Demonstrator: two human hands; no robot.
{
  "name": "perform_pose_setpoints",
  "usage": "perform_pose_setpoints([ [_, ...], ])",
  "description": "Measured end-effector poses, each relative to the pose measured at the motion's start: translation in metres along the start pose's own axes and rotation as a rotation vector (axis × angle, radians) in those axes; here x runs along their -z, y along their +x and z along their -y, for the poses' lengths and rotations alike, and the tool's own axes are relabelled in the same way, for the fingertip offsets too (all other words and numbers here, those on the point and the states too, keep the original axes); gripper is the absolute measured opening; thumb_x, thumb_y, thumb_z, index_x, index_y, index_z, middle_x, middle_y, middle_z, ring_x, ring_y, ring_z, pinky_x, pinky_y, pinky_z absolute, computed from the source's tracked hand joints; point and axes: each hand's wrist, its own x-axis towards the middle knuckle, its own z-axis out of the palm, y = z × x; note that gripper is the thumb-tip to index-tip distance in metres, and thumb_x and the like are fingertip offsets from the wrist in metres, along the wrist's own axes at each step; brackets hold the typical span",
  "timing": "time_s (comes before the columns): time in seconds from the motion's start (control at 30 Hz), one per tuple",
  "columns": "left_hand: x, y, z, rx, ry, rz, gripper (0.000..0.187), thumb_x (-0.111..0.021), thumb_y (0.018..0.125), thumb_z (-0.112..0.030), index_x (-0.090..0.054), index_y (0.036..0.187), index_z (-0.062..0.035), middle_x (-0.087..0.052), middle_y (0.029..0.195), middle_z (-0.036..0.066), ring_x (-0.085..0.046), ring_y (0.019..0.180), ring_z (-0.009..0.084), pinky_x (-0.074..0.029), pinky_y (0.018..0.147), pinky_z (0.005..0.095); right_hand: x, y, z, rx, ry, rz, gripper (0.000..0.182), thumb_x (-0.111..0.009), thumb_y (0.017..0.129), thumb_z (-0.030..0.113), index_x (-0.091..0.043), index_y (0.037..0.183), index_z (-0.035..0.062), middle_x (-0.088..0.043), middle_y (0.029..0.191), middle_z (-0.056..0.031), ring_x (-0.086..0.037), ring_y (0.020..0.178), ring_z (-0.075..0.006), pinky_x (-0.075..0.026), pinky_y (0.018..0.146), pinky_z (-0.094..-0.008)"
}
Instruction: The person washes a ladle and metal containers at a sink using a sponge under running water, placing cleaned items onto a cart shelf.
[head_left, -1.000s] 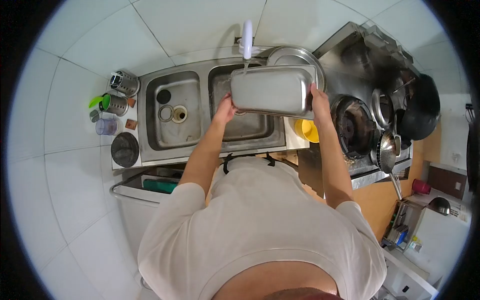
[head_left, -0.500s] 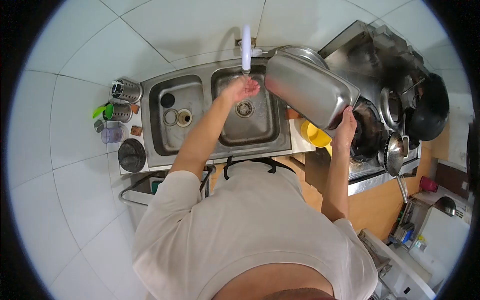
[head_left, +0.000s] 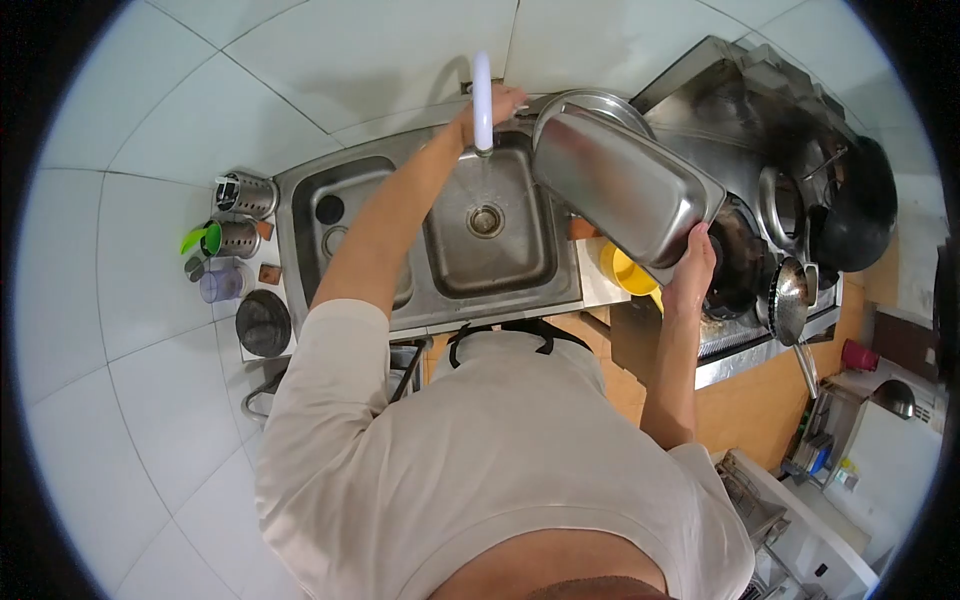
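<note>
My right hand [head_left: 690,273] grips the lower right end of a deep rectangular stainless steel pan [head_left: 622,190]. The pan is tilted, its outer bottom turned up, between the sink and the stove. Behind the white curved faucet [head_left: 483,100], my left hand [head_left: 500,103] is closed around the faucet handle, which the fingers mostly hide. Below the spout lies the right sink basin [head_left: 547,262], with a drain strainer [head_left: 485,221] in its floor. A faint stream seems to fall from the spout.
A round metal lid or tray [head_left: 600,100] leans behind the pan. Below it sits a yellow dipper [head_left: 630,272]. The stove on the right carries a black wok [head_left: 862,215] and a strainer [head_left: 790,300]. Perforated metal holders [head_left: 248,195] and a dark round bowl [head_left: 263,323] stand left.
My left hand has moved from under the spout, up and back to the faucet handle. My right hand still holds the pan, nearly in the same place.
</note>
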Motion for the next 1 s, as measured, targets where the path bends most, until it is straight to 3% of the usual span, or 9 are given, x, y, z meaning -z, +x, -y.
perform_pose_setpoints([
  [0.07,0.003,0.007,0.014,-0.243,0.456,-0.134,0.035,-0.055,0.093,-0.029,-0.065,0.115,-0.0037,-0.067,0.112,0.016,-0.062,0.109,0.0283,-0.047,0.096,0.0361,-0.001,-0.005,0.002,-0.004,-0.001,-0.003,0.038,-0.046,0.102,0.034,-0.063,0.094,0.0006,-0.062,0.091,-0.0009,-0.052,0.085,-0.0091,-0.041,0.081,-0.0276],
  [0.17,0.004,0.003,0.012,-0.284,0.466,-0.15,0.027,-0.059,0.088,-0.028,-0.072,0.1,-0.0081,-0.071,0.093,0.014,-0.068,0.091,0.027,-0.052,0.081,0.0393,-0.001,-0.012,0.006,-0.016,-0.013,-0.01,0.037,-0.046,0.102,0.034,-0.063,0.094,0.0017,-0.062,0.091,0.0,-0.051,0.084,-0.0086,-0.041,0.081,-0.0272],
  [0.27,0.002,0.02,0.02,-0.168,0.836,0.065,0.026,-0.059,0.086,-0.028,-0.07,0.094,-0.0057,-0.071,0.084,0.013,-0.069,0.078,0.0269,-0.051,0.07,0.0417,-0.002,-0.018,0.008,-0.034,-0.01,0.012,0.036,-0.047,0.102,0.034,-0.063,0.094,0.0024,-0.062,0.091,0.0004,-0.051,0.085,-0.0085,-0.041,0.081,-0.0267],
  [0.47,-0.002,0.037,0.033,-0.359,0.464,-0.06,0.024,-0.056,0.086,-0.023,-0.069,0.091,-0.0037,-0.068,0.076,0.01,-0.064,0.072,0.0216,-0.049,0.07,0.0342,0.004,-0.027,-0.007,-0.089,-0.008,0.07,0.034,-0.047,0.102,0.03,-0.063,0.106,0.0005,-0.064,0.103,-0.0032,-0.055,0.095,-0.0107,-0.041,0.091,-0.0286],
  [0.6,-0.009,0.024,0.026,-0.12,0.297,-0.004,0.032,-0.056,0.091,-0.027,-0.065,0.112,-0.0052,-0.07,0.098,0.005,-0.063,0.087,0.0163,-0.049,0.079,0.0306,0.003,-0.034,-0.009,-0.074,-0.057,0.139,0.03,-0.051,0.1,0.028,-0.065,0.105,0.0015,-0.066,0.098,-0.0017,-0.055,0.092,-0.0086,-0.041,0.087,-0.0267],
  [0.7,-0.01,-0.004,0.057,-0.015,-0.182,0.046,0.047,-0.054,0.094,-0.038,-0.054,0.13,-0.0069,-0.063,0.119,0.005,-0.061,0.104,0.0178,-0.048,0.088,0.0334,0.014,-0.03,-0.017,-0.093,-0.115,0.193,0.024,-0.059,0.096,0.021,-0.065,0.109,0.0016,-0.067,0.097,-0.001,-0.057,0.085,-0.0073,-0.043,0.081,-0.0241],
  [0.77,-0.007,-0.044,0.075,0.227,-0.435,0.228,0.057,-0.05,0.095,-0.047,-0.045,0.137,-0.0097,-0.054,0.134,0.007,-0.055,0.118,0.0228,-0.045,0.094,0.0399,-0.001,-0.042,0.001,-0.083,-0.115,0.247,0.018,-0.067,0.089,0.016,-0.066,0.101,0.0024,-0.065,0.089,-0.0002,-0.056,0.081,-0.0068,-0.043,0.075,-0.0239],
  [0.83,-0.018,-0.081,0.119,0.41,-0.755,0.259,0.043,-0.047,0.096,-0.047,-0.056,0.121,-0.0126,-0.064,0.114,0.006,-0.063,0.1,0.0211,-0.052,0.079,0.0379,0.001,-0.043,0.004,-0.099,-0.257,0.364,0.026,-0.076,0.077,0.009,-0.065,0.1,0.0033,-0.066,0.087,-0.0016,-0.059,0.081,-0.0084,-0.046,0.073,-0.0245],
  [1.0,-0.061,-0.183,0.145,0.543,-1.034,0.147,0.038,-0.035,0.099,-0.038,-0.054,0.119,-0.0112,-0.06,0.114,0.009,-0.059,0.103,0.0245,-0.049,0.086,0.0405,-0.023,-0.052,-0.004,-0.076,-0.252,0.359,0.038,-0.079,0.074,0.009,-0.062,0.106,0.0022,-0.067,0.092,-0.004,-0.062,0.08,-0.0118,-0.049,0.075,-0.0264],
])
